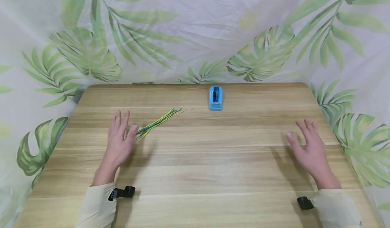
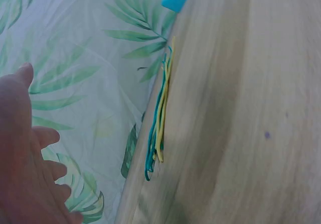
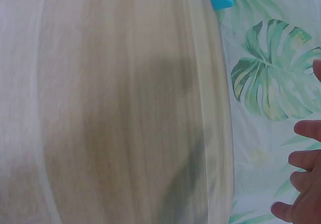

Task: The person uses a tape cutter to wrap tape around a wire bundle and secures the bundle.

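Note:
A bundle of thin green and yellow wires [image 1: 159, 122] lies slantwise on the wooden table, left of the middle. My left hand [image 1: 119, 141] hovers just left of the bundle's near end, thumb and fingers spread and holding nothing. In the left wrist view the same wires [image 2: 159, 113] stretch lengthwise, apart from the left hand [image 2: 30, 158]. Over the table's right side, my right hand [image 1: 309, 150] hangs with spread fingers and nothing in it. A blue tape dispenser [image 1: 215, 98] stands near the far edge, between the two hands but farther away.
The wooden table [image 1: 201, 177] has rounded far corners. A leaf-patterned cloth [image 1: 201, 35] hangs behind it and along both sides. Each sleeve cuff carries a small black wrist camera, one on the left [image 1: 122, 192] and one on the right [image 1: 305, 203].

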